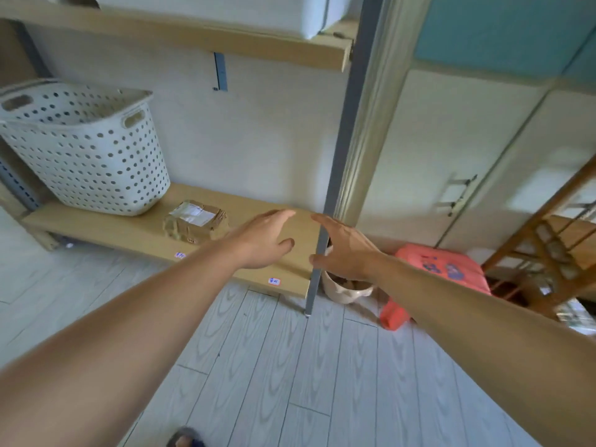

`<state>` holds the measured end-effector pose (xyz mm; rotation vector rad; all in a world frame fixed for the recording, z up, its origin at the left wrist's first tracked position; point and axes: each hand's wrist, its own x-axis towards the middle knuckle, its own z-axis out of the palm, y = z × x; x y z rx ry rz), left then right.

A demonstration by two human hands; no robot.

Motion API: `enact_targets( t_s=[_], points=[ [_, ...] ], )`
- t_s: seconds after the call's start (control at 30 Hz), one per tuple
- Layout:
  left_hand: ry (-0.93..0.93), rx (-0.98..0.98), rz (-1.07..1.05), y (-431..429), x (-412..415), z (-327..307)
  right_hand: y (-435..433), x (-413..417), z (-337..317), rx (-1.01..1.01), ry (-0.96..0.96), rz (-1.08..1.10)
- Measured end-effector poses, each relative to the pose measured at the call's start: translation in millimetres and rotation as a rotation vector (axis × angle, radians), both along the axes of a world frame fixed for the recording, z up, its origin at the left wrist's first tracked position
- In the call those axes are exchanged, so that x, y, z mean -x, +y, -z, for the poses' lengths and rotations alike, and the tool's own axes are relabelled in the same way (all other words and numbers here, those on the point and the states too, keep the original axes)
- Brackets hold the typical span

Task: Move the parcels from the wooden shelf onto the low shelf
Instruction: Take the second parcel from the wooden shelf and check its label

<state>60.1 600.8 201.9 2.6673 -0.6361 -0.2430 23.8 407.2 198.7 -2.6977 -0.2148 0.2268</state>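
Observation:
A brown cardboard parcel with a white label and clear tape lies on the low shelf, a pale wooden board close to the floor. My left hand hovers over the shelf's right part, just right of the parcel, fingers spread and empty. My right hand is beside it, at the grey upright post, also spread with nothing in it. The two hands face each other with a gap between them. A brown wooden shelf stands at the right edge.
A white perforated laundry basket fills the left of the low shelf. An upper board carries a white bin. Right of the post sit a cream pot and orange plastic items. White cabinet doors stand behind.

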Motion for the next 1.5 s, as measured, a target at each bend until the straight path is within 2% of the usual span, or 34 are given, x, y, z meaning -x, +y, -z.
enact_targets(
  t_s=[0.23, 0.33, 0.47, 0.7, 0.9, 1.07, 1.2, 1.37, 1.43, 1.5],
  points=[
    [0.007, 0.102, 0.120, -106.9, 47.7, -11.3, -96.5, 75.7, -21.8, -0.003, -0.052, 0.194],
    [0.048, 0.087, 0.195, -169.1, 69.3, 6.2, -153.0, 111.4, -12.4, -0.032, -0.046, 0.297],
    [0.012, -0.005, 0.307, -271.1, 84.8, 24.4, -251.2, 151.4, 9.9, -0.061, -0.017, 0.478],
    [0.236, 0.068, 0.459, -488.0, 124.5, 94.4, -431.1, 209.5, 72.9, -0.139, 0.028, 0.796],
    [0.349, 0.111, 0.479, -615.4, 152.5, 142.0, -543.7, 215.2, 119.6, -0.231, 0.008, 0.938],
    [0.397, 0.135, 0.372, -679.8, 133.2, 176.4, -611.8, 189.5, 176.4, -0.259, 0.073, 0.972],
    [0.431, 0.129, 0.294, -711.2, 109.4, 202.7, -661.7, 154.2, 228.3, -0.157, 0.127, 0.992],
    [0.478, 0.074, 0.202, -730.1, 87.8, 237.2, -705.4, 105.8, 279.3, -0.077, 0.239, 1.044],
    [0.498, 0.053, 0.181, -732.7, 85.6, 246.0, -716.2, 98.2, 292.7, -0.095, 0.283, 1.059],
    [0.531, 0.041, 0.159, -730.8, 84.5, 252.7, -719.0, 102.1, 299.9, -0.141, 0.243, 1.063]
  ],
)
